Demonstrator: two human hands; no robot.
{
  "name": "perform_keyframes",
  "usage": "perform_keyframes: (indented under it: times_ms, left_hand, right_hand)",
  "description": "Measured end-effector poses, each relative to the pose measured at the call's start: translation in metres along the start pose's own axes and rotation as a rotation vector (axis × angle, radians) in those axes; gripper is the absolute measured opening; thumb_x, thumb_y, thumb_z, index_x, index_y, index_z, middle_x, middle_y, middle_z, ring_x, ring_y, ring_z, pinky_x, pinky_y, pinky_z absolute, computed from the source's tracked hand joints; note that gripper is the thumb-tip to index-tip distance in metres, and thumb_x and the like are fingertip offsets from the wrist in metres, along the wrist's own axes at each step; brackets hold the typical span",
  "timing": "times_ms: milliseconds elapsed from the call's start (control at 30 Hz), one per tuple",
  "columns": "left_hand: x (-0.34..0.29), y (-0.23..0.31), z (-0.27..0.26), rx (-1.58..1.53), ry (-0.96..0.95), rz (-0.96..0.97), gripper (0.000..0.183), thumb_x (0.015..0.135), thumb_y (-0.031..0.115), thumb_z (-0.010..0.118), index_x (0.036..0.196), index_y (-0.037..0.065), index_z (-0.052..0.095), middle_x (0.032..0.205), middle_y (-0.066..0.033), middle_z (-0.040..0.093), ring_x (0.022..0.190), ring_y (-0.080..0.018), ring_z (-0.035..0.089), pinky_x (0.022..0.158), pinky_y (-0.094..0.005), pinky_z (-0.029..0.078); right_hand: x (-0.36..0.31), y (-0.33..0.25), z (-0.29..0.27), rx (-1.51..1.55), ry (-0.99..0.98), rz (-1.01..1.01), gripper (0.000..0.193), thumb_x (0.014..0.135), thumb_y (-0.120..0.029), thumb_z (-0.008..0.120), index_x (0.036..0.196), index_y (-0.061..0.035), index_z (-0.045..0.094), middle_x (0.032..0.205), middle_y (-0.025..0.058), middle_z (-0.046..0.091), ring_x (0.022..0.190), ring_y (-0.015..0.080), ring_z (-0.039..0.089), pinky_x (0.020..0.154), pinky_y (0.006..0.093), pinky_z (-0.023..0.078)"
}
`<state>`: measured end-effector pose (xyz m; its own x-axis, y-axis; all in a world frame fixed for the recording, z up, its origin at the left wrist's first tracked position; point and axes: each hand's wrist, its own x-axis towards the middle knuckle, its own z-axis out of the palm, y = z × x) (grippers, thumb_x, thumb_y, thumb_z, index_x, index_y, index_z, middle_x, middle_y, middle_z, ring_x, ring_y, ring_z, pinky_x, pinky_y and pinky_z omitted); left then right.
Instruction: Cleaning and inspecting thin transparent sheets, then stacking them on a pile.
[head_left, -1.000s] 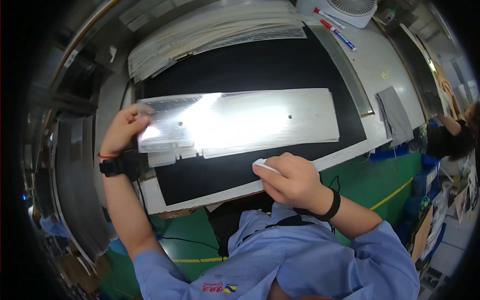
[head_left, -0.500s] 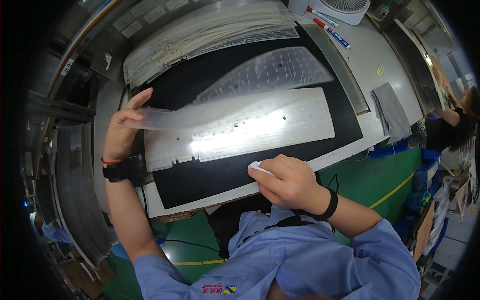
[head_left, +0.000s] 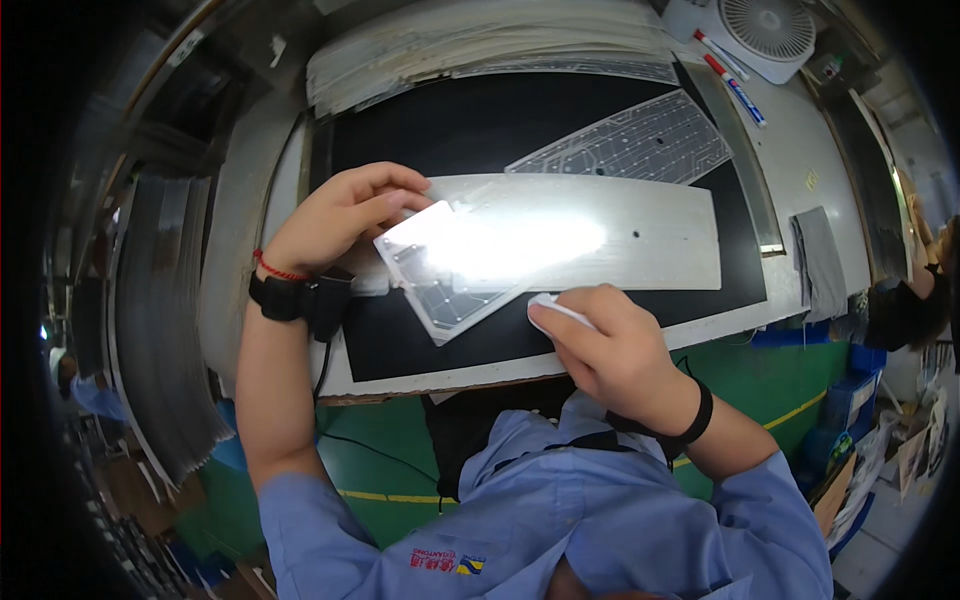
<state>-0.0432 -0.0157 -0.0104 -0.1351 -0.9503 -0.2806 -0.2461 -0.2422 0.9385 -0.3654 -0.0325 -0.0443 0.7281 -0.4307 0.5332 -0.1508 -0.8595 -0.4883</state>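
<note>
Head view: a white bench (head_left: 790,150) carries a black mat (head_left: 430,130), and across the mat, parallel to the near edge, lies a long pale sheet (head_left: 675,240). A clear patterned sheet (head_left: 630,140) slants over the mat, one end toward the far right corner, the other toward the near left; glare hides where the two cross. At their left end the left hand (head_left: 345,215) has its fingers bent; I cannot tell whether they pinch an edge. Near the front edge, the right hand (head_left: 615,340) grips a small white cloth (head_left: 545,302) right by the sheets. A stack of sheets (head_left: 480,50) lines the far edge, and a grey cloth (head_left: 820,265) lies at the right.
</note>
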Motion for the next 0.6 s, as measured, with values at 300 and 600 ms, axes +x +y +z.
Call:
perform_keyframes:
  times_ms: [300, 600]
  left_hand:
    - [-0.007, 0.006, 0.009, 0.237, -0.211, -0.014, 0.014, 0.084, 0.008, 0.072, 0.094, 0.000, 0.069, 0.080, -0.0002, 0.066, 0.074, -0.0052, 0.059, 0.067, -0.0199, 0.048]
    - [-0.011, -0.003, 0.012, 0.332, -0.205, 0.060, 0.012, 0.080, 0.012, 0.073, 0.086, 0.003, 0.067, 0.070, 0.0028, 0.060, 0.062, -0.0041, 0.050, 0.056, -0.0201, 0.039]
  right_hand:
    - [0.047, -0.022, 0.031, 0.002, -0.174, -0.066, 0.029, 0.073, -0.004, 0.061, 0.101, 0.0016, 0.065, 0.097, 0.0106, 0.058, 0.087, 0.0255, 0.059, 0.071, 0.0334, 0.052]
    - [0.060, -0.042, 0.064, -0.086, -0.421, -0.130, 0.029, 0.074, -0.009, 0.058, 0.100, 0.0025, 0.063, 0.093, 0.0086, 0.052, 0.086, 0.0228, 0.055, 0.072, 0.0316, 0.049]
